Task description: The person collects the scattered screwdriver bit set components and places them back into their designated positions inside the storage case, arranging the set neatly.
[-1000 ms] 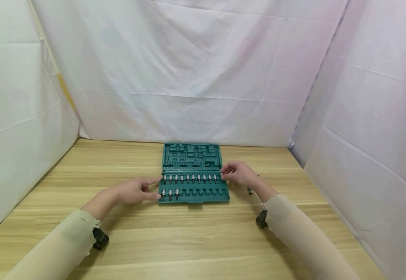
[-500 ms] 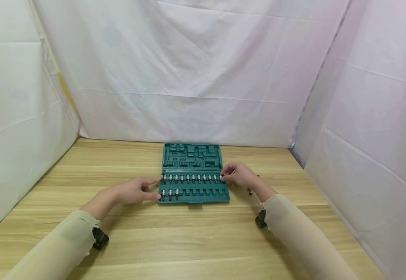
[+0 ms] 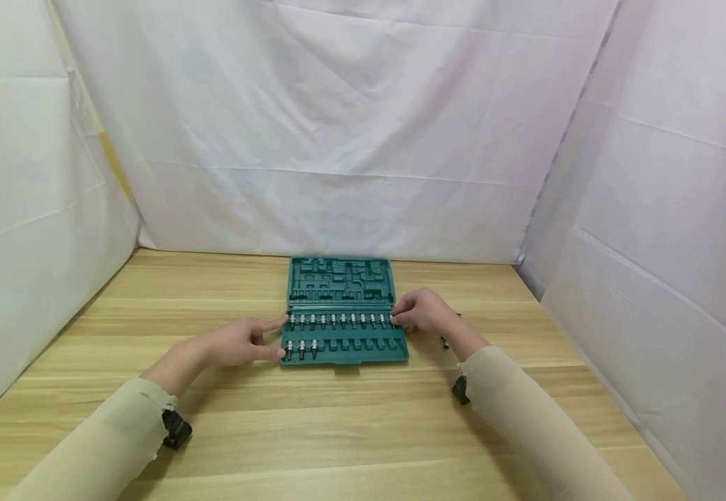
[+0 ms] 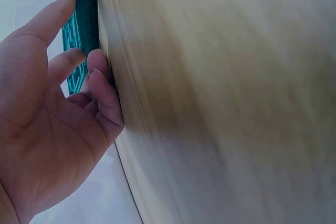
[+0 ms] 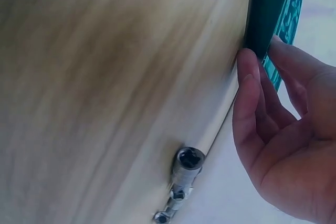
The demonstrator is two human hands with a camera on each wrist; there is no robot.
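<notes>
A green socket case [image 3: 347, 335] lies open on the wooden table, its lid folded back. Silver bit sockets [image 3: 343, 321] with dark tips line the far row; three more bit sockets [image 3: 302, 349] fill the left end of the near row. My left hand [image 3: 234, 342] touches the case's left edge with forefinger and thumb spread, the other fingers bent beneath. At the right end of the far row, my right hand [image 3: 424, 312] pinches a bit socket [image 3: 392, 321] between thumb and forefinger, mostly covered by the fingertips. Its lower fingers rest along the case's side in the right wrist view.
To the right of the case, partly behind the right wrist, a few loose sockets [image 5: 189, 159] lie on the table [image 3: 338, 431]. Several slots in the near row hold nothing. White sheets [image 3: 338, 125] hang behind and at both sides.
The bit socket in my right hand has come down from above the far row's right end into line with that row. My left hand stays at the case's edge. The head view shifts slightly.
</notes>
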